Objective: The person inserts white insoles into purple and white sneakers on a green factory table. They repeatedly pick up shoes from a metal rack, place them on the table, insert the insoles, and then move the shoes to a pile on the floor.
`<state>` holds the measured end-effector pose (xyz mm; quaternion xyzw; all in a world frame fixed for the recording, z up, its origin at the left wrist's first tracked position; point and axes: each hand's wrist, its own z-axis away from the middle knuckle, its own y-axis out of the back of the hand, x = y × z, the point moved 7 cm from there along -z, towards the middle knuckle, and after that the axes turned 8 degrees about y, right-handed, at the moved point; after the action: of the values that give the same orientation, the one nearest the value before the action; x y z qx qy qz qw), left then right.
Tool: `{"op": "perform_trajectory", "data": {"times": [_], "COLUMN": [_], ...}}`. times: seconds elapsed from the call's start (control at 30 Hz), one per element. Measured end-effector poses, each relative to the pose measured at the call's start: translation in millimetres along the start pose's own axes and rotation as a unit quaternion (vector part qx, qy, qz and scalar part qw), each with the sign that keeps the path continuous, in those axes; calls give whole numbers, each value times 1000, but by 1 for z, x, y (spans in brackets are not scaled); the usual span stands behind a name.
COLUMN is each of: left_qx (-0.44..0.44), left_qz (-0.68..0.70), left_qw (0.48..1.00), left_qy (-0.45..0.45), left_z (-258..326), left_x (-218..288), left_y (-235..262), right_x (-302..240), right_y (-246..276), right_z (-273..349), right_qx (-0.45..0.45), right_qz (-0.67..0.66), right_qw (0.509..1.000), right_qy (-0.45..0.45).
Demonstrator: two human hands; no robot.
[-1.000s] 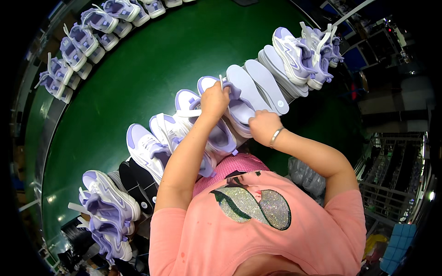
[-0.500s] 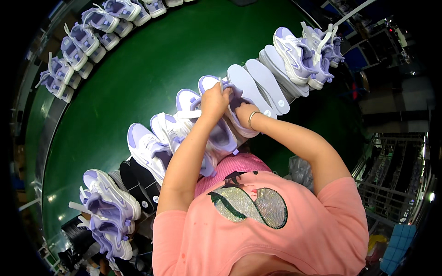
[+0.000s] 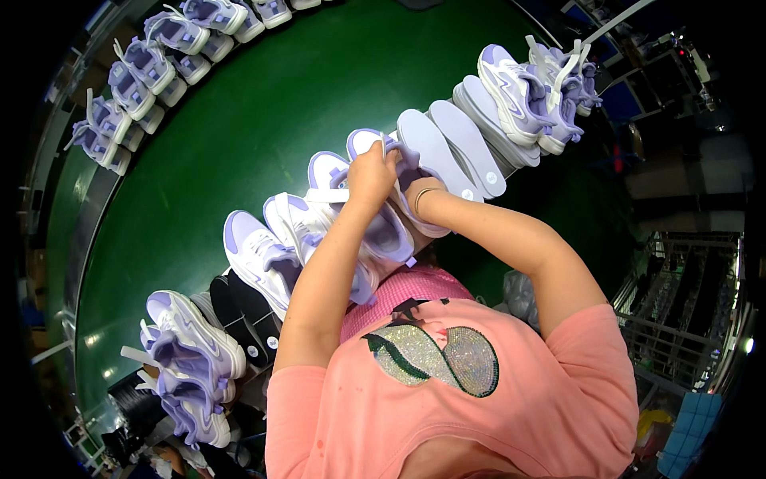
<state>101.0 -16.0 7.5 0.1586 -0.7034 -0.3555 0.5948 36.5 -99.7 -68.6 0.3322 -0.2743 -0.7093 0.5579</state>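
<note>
At both hands (image 3: 371, 177), a white sneaker (image 3: 408, 164), toe edge and lining lavender

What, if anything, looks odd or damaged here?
Nothing looks plainly spilled or damaged. Only the black insoles at lower left stand out, their dark colour contrasting with the pale insoles toward the right.

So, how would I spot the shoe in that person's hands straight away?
Start at the pink shirt; beyond it runs a slanting row of footwear. In that row, find the pale insoles; the white-and-purple shoe sits directly to their left. Unlike its neighbours, it has the left hand gripping its upper part and the right hand inside its opening.
</note>
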Motion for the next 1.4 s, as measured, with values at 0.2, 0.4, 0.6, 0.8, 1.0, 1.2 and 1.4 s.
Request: {"op": "perform_trajectory", "data": {"times": [0.2,0.4,0.6,0.8,1.0,1.2,1.4], "left_qx": [-7,-10,0,215,6,-115,-21], "left_qz": [-18,-40,-53,46,59,-152,-143], "left_qw": [1000,999,999,963,998,944,920], "left_qy": [-11,4,-8,-154,34,268,363], "left_z": [-1,1,5,39,102,91,85], "left_x": [8,6,12,53,12,15,-6], "left_y": [-4,1,-1,51,45,0,-15], "right_x": [5,-22,2,3,77,80,68], "right_y": [0,15,-8,8,70,21,17], "right_z": [3,54,56,66,96,64,60], "right_qx": [-23,-245,-224,-133,203,130,58], "right_qz": [136,173,145,67,-369,-382,-388], "right_qw": [986,937,952,975,885,875,849], "right_qy": [89,181,151,164,198,268,355]}}
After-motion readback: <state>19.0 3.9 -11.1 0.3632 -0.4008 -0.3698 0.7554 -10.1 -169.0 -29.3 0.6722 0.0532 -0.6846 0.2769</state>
